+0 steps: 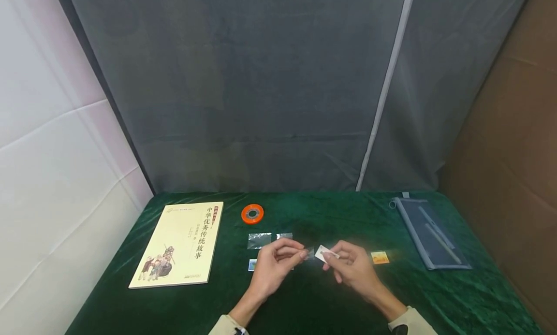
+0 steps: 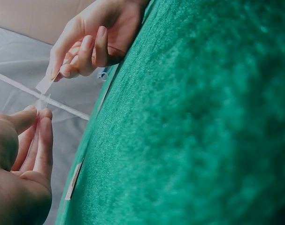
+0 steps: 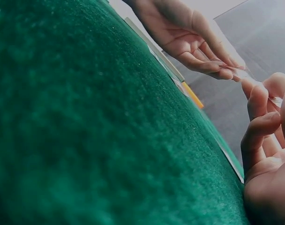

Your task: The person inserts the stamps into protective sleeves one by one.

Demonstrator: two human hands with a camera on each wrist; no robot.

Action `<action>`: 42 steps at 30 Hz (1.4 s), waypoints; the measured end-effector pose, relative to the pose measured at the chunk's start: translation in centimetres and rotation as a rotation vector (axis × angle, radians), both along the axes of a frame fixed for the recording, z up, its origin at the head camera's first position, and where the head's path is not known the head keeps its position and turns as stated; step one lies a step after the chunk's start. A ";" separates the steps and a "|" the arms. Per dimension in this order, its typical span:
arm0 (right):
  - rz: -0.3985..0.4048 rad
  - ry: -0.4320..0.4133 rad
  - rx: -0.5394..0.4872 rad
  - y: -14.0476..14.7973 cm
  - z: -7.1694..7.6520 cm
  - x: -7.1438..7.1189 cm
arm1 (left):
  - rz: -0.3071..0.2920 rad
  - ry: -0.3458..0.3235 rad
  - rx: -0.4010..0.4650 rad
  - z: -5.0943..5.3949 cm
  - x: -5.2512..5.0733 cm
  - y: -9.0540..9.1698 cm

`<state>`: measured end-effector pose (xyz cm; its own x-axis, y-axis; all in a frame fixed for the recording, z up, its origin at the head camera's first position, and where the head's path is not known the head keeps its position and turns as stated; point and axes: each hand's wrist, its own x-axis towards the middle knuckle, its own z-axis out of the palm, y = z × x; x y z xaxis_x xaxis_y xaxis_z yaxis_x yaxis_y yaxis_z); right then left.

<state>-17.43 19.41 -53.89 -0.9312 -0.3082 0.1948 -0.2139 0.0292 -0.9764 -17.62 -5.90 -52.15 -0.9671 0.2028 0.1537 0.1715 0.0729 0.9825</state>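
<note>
Between thumb and fingertips, my left hand (image 1: 274, 267) pinches a small clear plastic sleeve (image 1: 310, 253). My right hand (image 1: 351, 268) pinches a small white stamp-like piece of paper (image 1: 323, 253) by its edge, the pale face showing. In the left wrist view the paper (image 2: 44, 85) is close to the mouth of the sleeve (image 2: 42, 101); whether they touch I cannot tell. Past the left hand lie two more clear sleeves, one whole (image 1: 259, 240) and one partly hidden (image 1: 284, 236). A blue stamp (image 1: 252, 265) shows beside that hand. Right of the right hand lies an orange stamp (image 1: 380, 257).
A cream book (image 1: 183, 243) lies at the left on the green cloth (image 1: 304, 311). Behind the sleeves is an orange ring-shaped roll (image 1: 246, 214). At the right sits a blue-grey zip pouch (image 1: 415, 228) with slim pen-like tools. Grey fabric (image 1: 270, 93) closes the back.
</note>
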 end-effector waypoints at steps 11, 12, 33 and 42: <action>0.058 0.027 0.027 -0.1 0.0 -0.1 | -0.048 0.010 0.026 -0.2 0.0 0.1; 0.060 0.030 0.032 -0.1 0.1 -0.1 | -0.050 0.011 0.030 -0.3 0.0 0.1; 0.112 0.060 0.011 -0.1 -0.3 -0.2 | -0.081 -0.125 0.143 0.1 0.2 0.1; 0.077 0.045 0.040 -0.1 -0.1 -0.1 | -0.063 -0.133 0.133 0.2 0.3 0.2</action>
<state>-17.54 19.33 -54.02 -0.8950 -0.3868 0.2220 -0.2607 0.0499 -0.9641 -17.27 -5.71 -51.96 -0.9667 0.2498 0.0553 0.0400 -0.0662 0.9970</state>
